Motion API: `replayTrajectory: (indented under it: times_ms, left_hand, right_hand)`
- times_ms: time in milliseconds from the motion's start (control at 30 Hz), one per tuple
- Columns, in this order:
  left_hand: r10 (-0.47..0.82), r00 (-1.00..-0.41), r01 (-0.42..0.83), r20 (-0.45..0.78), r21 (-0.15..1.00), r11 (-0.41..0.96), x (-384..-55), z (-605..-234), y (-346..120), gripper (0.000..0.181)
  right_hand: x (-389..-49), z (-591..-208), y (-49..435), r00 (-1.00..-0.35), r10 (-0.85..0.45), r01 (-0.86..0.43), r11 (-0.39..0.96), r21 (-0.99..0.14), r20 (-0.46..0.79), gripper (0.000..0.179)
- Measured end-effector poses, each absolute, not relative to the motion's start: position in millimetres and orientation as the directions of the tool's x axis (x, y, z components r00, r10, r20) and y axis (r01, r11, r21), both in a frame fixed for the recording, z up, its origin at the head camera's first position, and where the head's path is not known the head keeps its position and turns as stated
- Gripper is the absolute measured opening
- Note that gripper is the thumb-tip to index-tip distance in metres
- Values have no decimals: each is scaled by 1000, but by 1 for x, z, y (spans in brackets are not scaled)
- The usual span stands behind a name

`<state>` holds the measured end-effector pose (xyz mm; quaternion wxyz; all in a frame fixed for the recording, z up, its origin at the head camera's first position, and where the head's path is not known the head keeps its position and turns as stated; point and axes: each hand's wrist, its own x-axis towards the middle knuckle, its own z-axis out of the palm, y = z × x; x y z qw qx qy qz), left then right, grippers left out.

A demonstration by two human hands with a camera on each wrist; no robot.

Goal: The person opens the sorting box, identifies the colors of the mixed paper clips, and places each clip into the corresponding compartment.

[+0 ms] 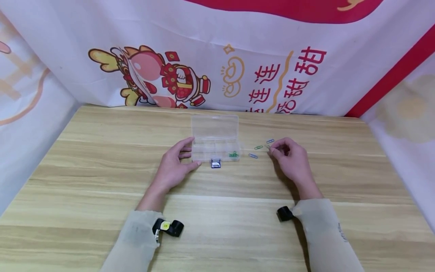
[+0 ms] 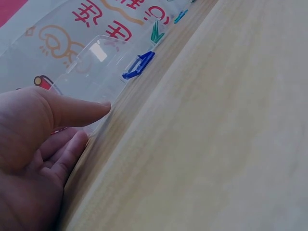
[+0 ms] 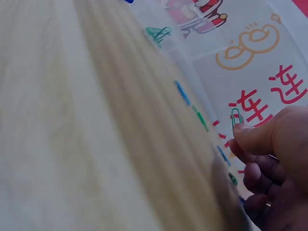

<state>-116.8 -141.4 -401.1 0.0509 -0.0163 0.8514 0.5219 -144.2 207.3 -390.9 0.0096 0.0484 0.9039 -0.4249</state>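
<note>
Some tabletop between box and paperclips

Head view: set high above the near side of the tabletop, facing forward and down, farthest off of the three, taking in the left hand, the right hand and the printed cloth beyond. Left wrist view: close, low and steeply tilted, looking past the left hand along the front of the clear box; right wrist view: likewise close and low, tilted the opposite way, the right hand at its right edge. Common to both wrist views, and to the head view: box, green clips inside, red lettering behind.
</note>
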Motion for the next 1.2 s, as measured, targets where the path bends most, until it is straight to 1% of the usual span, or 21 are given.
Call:
replayTrajectory:
  times_ms: [100, 200, 333, 533, 633, 733, 833, 1067, 1200]
  left_hand:
    - [30, -995, -76, -100, 888, 454, -116, -402, -142, 77]
    - [32, -995, -71, -96, 887, 457, -116, -402, -142, 77]
    - [35, -995, -68, -94, 884, 463, -117, -402, -142, 77]
    - [42, -994, -72, -104, 877, 475, -117, -401, -141, 79]
    - [41, -993, -81, -114, 875, 478, -117, -400, -141, 80]
    - [42, -992, -84, -119, 874, 479, -117, -400, -141, 80]
    - [43, -992, -87, -122, 873, 481, -117, -400, -142, 80]
    - [42, -990, -99, -134, 879, 467, -118, -401, -142, 79]
    - [39, -989, -112, -145, 883, 455, -118, -400, -141, 80]
  right_hand:
    - [-143, -383, 207, -992, 111, 112, 571, -813, -58, 24]
    - [-141, -375, 207, -988, 141, 120, 476, -871, -60, 25]
    - [-140, -367, 208, -983, 176, 126, 393, -911, -60, 24]
    - [-141, -365, 204, -982, 184, 104, 371, -923, -37, 23]
    - [-141, -368, 198, -987, 146, 113, 368, -923, -62, 23]
    - [-142, -374, 188, -990, 96, 133, 390, -911, -104, 22]
    - [-142, -382, 174, -992, 48, 127, 415, -901, -118, 20]
    - [-140, -389, 141, -996, -49, 49, 434, -900, -78, 14]
    - [-139, -389, 132, -996, -67, 28, 435, -900, -64, 11]
